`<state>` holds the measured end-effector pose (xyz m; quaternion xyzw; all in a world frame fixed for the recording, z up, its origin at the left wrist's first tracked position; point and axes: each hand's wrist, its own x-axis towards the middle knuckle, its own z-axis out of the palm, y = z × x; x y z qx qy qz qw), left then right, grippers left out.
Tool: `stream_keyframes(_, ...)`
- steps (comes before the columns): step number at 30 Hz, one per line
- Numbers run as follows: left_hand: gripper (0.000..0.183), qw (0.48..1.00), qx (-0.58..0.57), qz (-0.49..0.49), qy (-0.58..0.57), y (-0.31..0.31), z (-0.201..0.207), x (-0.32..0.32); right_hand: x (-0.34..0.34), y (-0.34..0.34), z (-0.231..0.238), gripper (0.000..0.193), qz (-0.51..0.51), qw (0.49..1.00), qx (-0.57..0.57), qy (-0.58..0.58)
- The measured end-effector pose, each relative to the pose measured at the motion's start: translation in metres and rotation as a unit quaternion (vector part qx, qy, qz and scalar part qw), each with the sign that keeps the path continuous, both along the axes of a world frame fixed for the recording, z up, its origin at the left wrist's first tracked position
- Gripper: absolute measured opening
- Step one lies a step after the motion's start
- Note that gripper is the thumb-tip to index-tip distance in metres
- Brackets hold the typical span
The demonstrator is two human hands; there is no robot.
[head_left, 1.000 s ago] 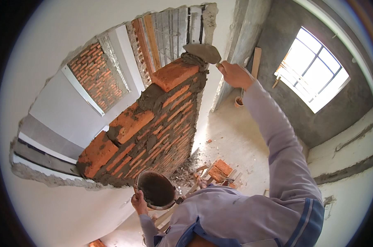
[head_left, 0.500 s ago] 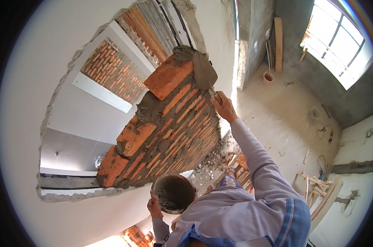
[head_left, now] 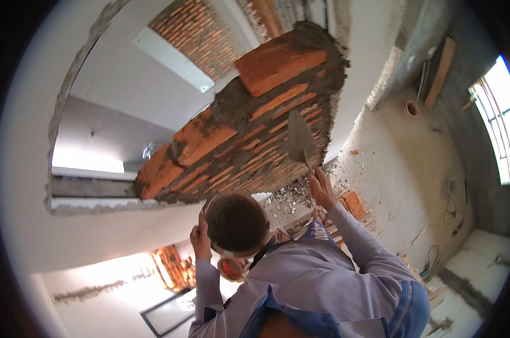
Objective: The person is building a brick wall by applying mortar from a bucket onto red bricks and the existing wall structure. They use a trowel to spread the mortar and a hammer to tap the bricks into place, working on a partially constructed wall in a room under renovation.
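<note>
My right hand [head_left: 322,190] is closed round the handle of a pointed trowel [head_left: 301,138], its blade held in front of the brick wall's face. My left hand [head_left: 200,241] grips the rim of a round bucket [head_left: 237,252] close to my body. Grey mortar [head_left: 235,221] lies in the bucket's shadowed inside. A stepped brick wall [head_left: 255,138] rises beside both hands, with wet mortar between its courses. One large orange brick [head_left: 283,63] sits on the upper course, with mortar [head_left: 317,35] around its far end.
Under my feet are wooden planks [head_left: 366,221] with an orange brick [head_left: 353,204] on them. Rubble [head_left: 291,198] lies along the wall's foot. A second bucket [head_left: 231,269] stands below the held one. Another bucket [head_left: 411,108] and a leaning board [head_left: 441,73] are across the room.
My right hand has drawn the trowel away from the wall's upper end, back toward my body. The bucket stays in my left hand. The whole view has shifted.
</note>
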<state>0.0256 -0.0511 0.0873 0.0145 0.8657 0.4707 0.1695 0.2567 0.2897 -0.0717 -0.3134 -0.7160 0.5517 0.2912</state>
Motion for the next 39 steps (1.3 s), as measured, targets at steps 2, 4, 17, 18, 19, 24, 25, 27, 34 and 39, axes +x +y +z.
stream_keyframes(2,0.038,1.0,0.015,-0.011,-0.003,0.011,0.006,0.002,0.028,-0.009,0.066,0.026,0.102,0.992,-0.033,-0.069)
stream_keyframes(4,0.043,0.997,-0.022,-0.06,0.037,0.024,0.017,-0.004,0.04,-0.019,0.106,0.028,0.206,0.969,0.072,-0.119)
stream_keyframes(17,0.038,0.928,0.087,-0.354,0.078,0.093,0.073,-0.048,-0.02,-0.102,0.174,0.054,0.278,0.769,0.498,-0.287)
stream_keyframes(18,0.038,0.925,0.104,-0.357,0.075,0.091,0.074,-0.05,-0.011,-0.108,0.19,0.056,0.318,0.752,0.48,-0.321)
stream_keyframes(19,0.039,0.922,0.121,-0.36,0.072,0.088,0.075,-0.051,-0.005,-0.112,0.201,0.058,0.358,0.731,0.459,-0.355)
stream_keyframes(24,0.036,0.908,0.176,-0.379,-0.001,0.082,0.079,-0.05,-0.016,-0.132,0.212,0.054,0.23,0.773,0.481,-0.343)
stream_keyframes(25,0.036,0.905,0.175,-0.387,-0.014,0.084,0.083,-0.047,-0.021,-0.139,0.211,0.052,0.194,0.787,0.473,-0.344)
stream_keyframes(27,0.033,0.898,0.187,-0.397,-0.03,0.081,0.083,-0.051,-0.011,-0.158,0.201,0.052,0.221,0.795,0.468,-0.317)
stream_keyframes(34,0.023,0.894,0.233,-0.37,-0.094,0.067,0.067,-0.058,0.02,-0.168,0.237,0.05,0.269,0.77,0.473,-0.332)
stream_keyframes(39,0.024,0.886,0.21,-0.409,-0.067,0.082,0.084,-0.045,0.001,-0.19,0.211,0.043,0.183,0.751,0.567,-0.286)
